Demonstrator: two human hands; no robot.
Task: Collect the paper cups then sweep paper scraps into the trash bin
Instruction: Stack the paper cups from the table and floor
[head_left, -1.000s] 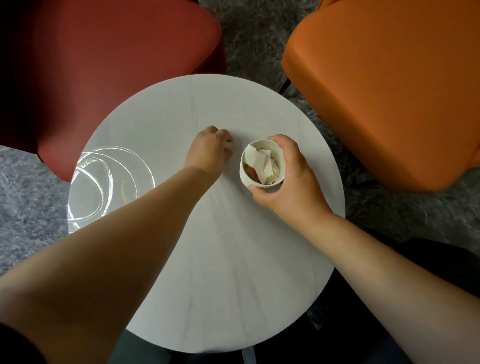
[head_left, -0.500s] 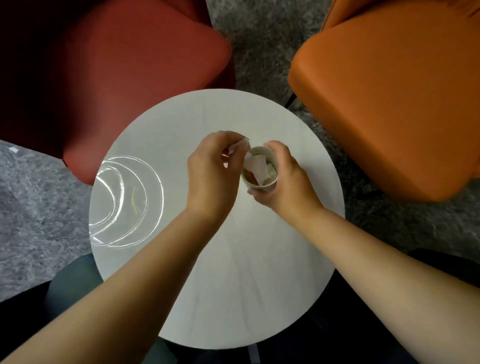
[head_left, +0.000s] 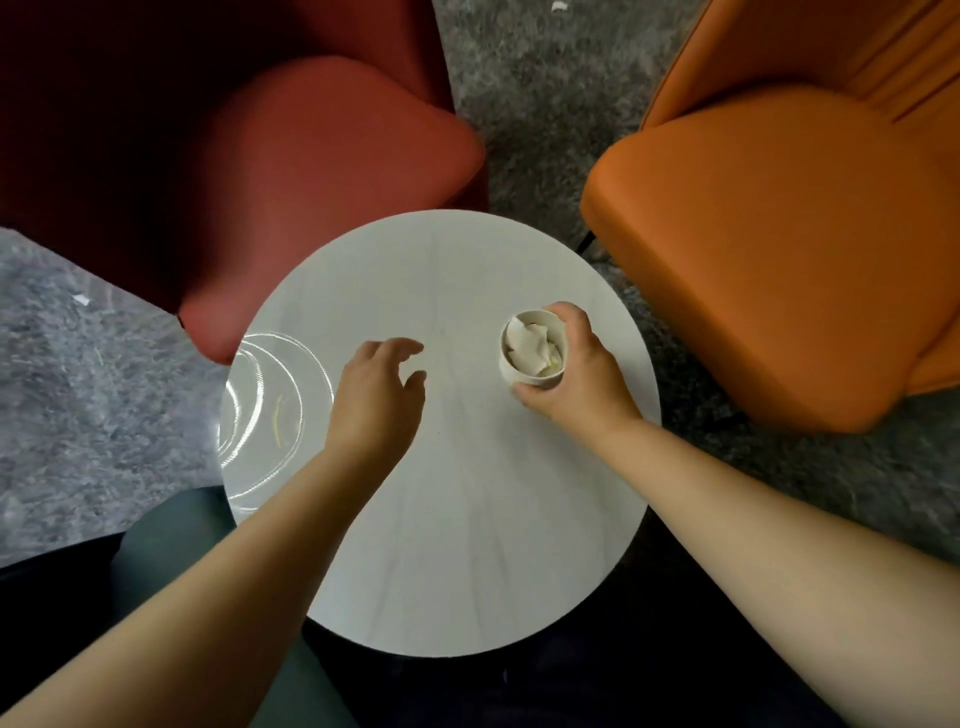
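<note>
Cup (head_left: 532, 349) stuffed with paper scraps (head_left: 529, 347), right side of round desk (head_left: 467, 545). Right hand (head_left: 571, 379) grips cup wall; left hand (head_left: 376, 395) loose, empty, hovering over desk. Likely light, thin-walled, crushable: hold mid-wall, gently, upright.

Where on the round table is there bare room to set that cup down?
The near half of the table, between the two forearms, is bare. So is the far strip toward the red chair and orange chair. The middle is crowded by the left hand and the right hand gripping the cup.
</note>
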